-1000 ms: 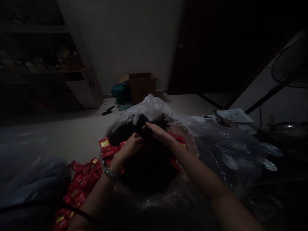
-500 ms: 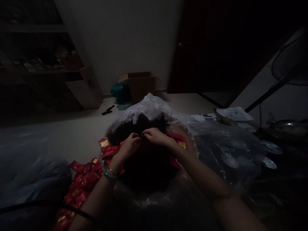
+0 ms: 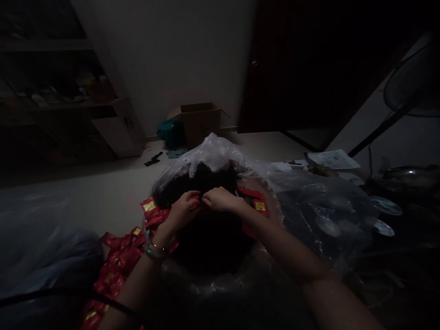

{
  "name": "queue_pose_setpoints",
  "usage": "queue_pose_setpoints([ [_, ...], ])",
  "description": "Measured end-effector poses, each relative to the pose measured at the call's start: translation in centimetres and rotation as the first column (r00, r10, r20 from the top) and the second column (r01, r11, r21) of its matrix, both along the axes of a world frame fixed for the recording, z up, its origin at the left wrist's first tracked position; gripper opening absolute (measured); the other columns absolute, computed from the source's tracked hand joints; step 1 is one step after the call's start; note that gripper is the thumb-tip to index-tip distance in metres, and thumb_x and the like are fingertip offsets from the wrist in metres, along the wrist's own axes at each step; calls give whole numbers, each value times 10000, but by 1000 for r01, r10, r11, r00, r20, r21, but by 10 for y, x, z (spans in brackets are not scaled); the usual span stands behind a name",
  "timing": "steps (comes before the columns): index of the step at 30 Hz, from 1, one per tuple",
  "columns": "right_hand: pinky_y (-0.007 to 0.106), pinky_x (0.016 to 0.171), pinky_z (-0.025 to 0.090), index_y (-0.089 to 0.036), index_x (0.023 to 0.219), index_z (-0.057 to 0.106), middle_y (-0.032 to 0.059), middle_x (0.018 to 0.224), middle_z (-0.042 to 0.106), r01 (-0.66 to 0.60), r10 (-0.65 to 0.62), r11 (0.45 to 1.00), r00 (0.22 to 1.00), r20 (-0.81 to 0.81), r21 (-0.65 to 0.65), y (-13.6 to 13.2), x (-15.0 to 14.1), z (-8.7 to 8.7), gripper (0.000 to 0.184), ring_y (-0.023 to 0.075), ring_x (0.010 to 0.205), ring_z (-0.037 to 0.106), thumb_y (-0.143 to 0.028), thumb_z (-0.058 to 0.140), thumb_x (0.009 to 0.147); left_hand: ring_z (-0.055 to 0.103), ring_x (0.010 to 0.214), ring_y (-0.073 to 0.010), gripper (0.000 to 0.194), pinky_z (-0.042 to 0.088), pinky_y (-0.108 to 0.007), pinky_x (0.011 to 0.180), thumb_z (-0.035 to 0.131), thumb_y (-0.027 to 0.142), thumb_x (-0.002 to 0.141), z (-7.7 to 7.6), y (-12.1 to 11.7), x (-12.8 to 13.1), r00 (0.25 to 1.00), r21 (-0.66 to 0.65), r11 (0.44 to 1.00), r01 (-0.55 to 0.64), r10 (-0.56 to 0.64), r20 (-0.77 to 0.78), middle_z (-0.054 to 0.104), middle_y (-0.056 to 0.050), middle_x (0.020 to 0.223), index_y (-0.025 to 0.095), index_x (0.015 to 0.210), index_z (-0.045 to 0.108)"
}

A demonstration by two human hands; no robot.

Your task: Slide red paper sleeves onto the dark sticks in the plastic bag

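Red packet (image 3: 194,199) held over dark heap (image 3: 213,233)

Left hand (image 3: 180,211): fingers curled, pinching the packet. Right hand (image 3: 222,200): fingers bent inward, just beside it; whether they grip anything cannot be told. Plastic (image 3: 220,149) surrounds the heap. Other packets (image 3: 118,259) lie piled at left.

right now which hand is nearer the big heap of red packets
Left. The left hand is right of the heap of red packets; the right hand is farther right, beyond the left.
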State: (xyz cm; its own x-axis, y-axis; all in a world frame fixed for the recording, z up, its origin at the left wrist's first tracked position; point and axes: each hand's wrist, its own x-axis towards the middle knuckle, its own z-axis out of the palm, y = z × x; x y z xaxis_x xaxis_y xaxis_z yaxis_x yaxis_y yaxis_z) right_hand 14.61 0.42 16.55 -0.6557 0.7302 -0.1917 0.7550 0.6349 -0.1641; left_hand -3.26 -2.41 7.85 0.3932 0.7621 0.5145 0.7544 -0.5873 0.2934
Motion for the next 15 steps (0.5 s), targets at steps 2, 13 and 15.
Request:
queue_pose_setpoints([
  [2,266,734,405,-194,1075,656,86,1042,697,20,-21,1000,998,-56,-19,0,2,3,343,201,934,638,-322,366,945,591,1026,-218,77,518,-364,842,605,167,809,2,-1,0,1000,-20,999,25,-25,-6,593,-101,1144,187,852,665],
  [13,277,731,436,-224,1070,659,73,1008,697,-103,105,990,994,-9,101,-13,11,-6,251,217,919,630,-271,554,847,613,833,-159,94,500,-275,739,549,232,840,25,-16,6,971,-156,983,98,-129,-200,621,-54,946,191,876,624],
  [15,295,755,438,-197,1061,663,97,1034,681,-98,102,982,995,-20,163,-13,14,-13,247,228,938,612,-271,554,852,608,832,-160,97,495,-270,742,546,223,837,28,-17,4,960,-157,985,77,-115,-254,617,-44,903,199,883,628],
])
